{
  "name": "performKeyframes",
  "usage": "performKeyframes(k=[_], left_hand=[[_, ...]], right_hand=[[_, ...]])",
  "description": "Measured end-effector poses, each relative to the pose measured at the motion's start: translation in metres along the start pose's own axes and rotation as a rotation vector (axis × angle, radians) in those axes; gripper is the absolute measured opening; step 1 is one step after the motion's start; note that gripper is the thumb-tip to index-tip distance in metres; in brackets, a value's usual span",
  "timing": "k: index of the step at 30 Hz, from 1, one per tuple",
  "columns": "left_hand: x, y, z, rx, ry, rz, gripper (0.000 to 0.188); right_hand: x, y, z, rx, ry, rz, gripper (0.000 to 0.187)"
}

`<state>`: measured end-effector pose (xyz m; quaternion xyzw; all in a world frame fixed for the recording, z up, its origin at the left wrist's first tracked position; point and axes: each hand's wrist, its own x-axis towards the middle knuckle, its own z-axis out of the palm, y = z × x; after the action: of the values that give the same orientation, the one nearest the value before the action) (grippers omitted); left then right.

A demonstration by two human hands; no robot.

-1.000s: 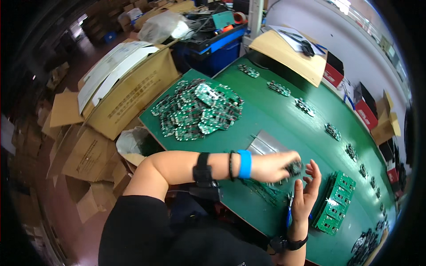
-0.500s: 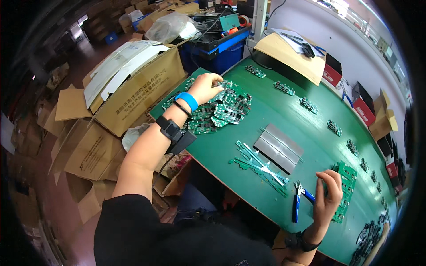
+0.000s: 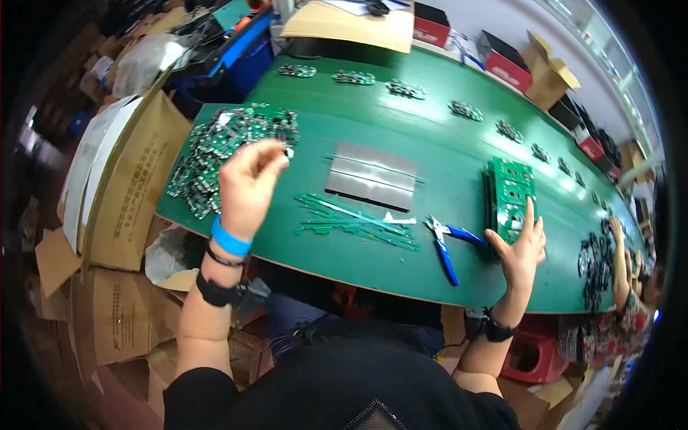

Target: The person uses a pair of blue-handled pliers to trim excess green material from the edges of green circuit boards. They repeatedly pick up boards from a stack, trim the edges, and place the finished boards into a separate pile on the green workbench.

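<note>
Right hand [image 3: 522, 247] spreads over stacked boards [image 3: 513, 180] (green, oblong); left hand [image 3: 249, 185] curls, grip unclear.

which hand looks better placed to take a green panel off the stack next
Probably the right hand: it is spread open at the near end of the stack of green panels. The left hand is farther off, by the pile of circuit boards.

At the centre are one grooved grey block [image 3: 373, 175], one pair of blue-handled cutters [image 3: 438, 233] and green strips [image 3: 351, 221] too tangled to count. Upper left has one heap of circuit boards [image 3: 229, 140]; right of centre, one stack of board panels [image 3: 513, 188]. Top to right: at least eight board clusters [image 3: 406, 88].
</note>
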<state>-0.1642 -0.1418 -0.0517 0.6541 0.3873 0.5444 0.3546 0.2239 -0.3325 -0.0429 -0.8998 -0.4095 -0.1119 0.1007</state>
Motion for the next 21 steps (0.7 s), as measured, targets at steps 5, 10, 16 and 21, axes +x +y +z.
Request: performKeyframes(k=[5,10,16,21], left_hand=[[-0.05,0.011,0.039,-0.25,-0.164,-0.289,0.006],[-0.034,-0.009,0.066,0.185,-0.215,0.138,0.009],[0.02,-0.034,0.114,0.696,-0.319,0.345,0.01],[0.04,-0.052,0.116,0.832,-0.512,0.385,0.011]], right_hand=[[0.007,0.005,-0.009,0.165,-0.076,0.074,0.102],[0.0,0.003,-0.019,0.317,0.149,-0.002,0.088],[-0.018,-0.019,-0.024,0.653,0.102,-0.183,0.088],[-0.03,-0.029,-0.024,0.663,0.079,-0.237,0.092]])
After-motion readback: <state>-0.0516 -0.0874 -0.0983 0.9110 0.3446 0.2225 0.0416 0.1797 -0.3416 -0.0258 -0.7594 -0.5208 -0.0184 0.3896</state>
